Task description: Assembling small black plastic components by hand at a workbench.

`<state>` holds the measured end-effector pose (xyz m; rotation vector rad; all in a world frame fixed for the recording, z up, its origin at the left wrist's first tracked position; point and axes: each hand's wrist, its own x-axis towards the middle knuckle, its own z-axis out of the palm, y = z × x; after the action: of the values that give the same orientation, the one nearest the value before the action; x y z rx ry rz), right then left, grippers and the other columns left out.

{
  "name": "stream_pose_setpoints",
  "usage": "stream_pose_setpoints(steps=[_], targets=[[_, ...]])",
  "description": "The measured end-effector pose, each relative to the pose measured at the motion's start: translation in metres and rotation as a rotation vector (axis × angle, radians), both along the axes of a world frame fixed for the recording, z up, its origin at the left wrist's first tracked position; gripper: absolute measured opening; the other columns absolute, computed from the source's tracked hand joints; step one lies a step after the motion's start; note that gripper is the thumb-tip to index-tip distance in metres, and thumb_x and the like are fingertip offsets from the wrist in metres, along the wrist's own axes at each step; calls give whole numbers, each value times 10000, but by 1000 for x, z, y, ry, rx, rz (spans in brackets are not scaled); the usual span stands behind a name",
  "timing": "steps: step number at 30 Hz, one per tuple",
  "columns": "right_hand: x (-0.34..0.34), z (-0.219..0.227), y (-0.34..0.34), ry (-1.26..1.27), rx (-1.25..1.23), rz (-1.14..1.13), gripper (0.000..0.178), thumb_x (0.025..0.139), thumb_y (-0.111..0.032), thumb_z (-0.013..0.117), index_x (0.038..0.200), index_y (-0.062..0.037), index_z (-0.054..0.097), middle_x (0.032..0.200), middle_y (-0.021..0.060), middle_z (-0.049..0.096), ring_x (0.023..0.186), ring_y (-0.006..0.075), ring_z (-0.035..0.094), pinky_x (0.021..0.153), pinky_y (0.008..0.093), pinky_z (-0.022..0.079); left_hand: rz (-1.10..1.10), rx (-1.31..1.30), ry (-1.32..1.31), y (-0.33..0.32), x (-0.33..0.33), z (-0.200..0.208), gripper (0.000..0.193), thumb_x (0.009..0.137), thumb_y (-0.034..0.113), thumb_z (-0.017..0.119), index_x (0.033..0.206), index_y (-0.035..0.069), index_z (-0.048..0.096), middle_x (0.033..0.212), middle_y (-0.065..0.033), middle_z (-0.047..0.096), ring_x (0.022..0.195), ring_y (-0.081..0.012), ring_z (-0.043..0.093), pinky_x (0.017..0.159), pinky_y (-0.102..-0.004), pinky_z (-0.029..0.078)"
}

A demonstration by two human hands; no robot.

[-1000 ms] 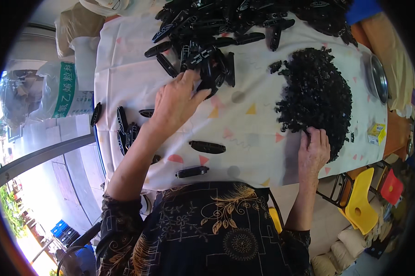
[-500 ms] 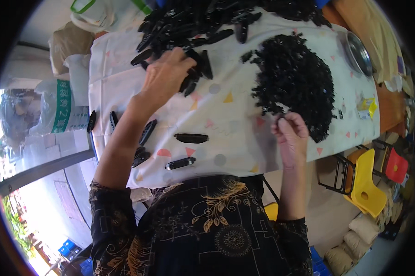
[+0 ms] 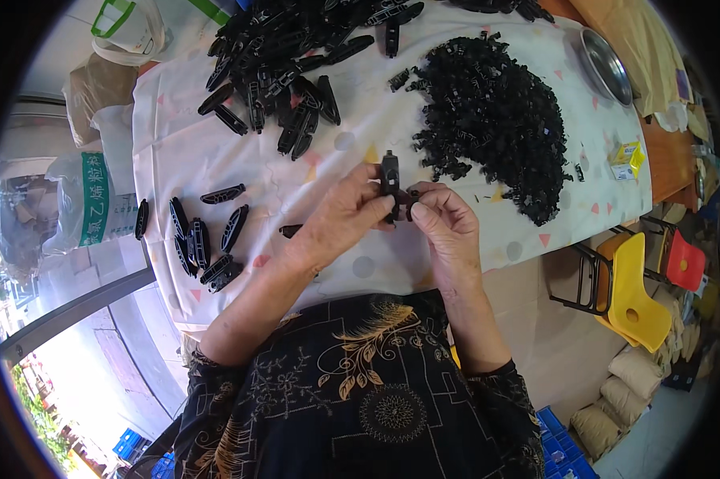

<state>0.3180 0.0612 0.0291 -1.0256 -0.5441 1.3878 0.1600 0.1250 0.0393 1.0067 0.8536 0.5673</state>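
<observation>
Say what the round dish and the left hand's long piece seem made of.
Round dish: probably polished metal, by its silvery shine. Long piece in the left hand: likely black plastic, slightly glossy, by its pale highlights; coated metal remains possible.

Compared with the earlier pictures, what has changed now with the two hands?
The left hand has left the pile of long black parts, coming rightward and nearer the body, and now holds one long part. The right hand has moved leftward from the heap of small pieces, close to it, seemingly pinching a small dark piece. The heap, metal bowl and yellow box stayed in place.
</observation>
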Motion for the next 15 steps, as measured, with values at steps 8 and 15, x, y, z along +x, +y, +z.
stream_pose_setpoints(steps=[8,15], targets=[[-4,-2,3,-43,10,30,41,825,5,660,844,-15,629,1193,71,497,944,112,545,836,249,451,-114,196,139,-7,1,5,385,908,-32,489,1275,-4,376,986,-88,618,885,-121,595,801,-269,503],[-7,-6,3,-54,-10,13,44,840,22,636,843,-17,615,1121,57,546,931,99,543,816,239,456,-109,322,190,-11,0,6,448,871,-56,530,1279,-8,351,982,-87,624,930,-134,615,802,-273,493]])
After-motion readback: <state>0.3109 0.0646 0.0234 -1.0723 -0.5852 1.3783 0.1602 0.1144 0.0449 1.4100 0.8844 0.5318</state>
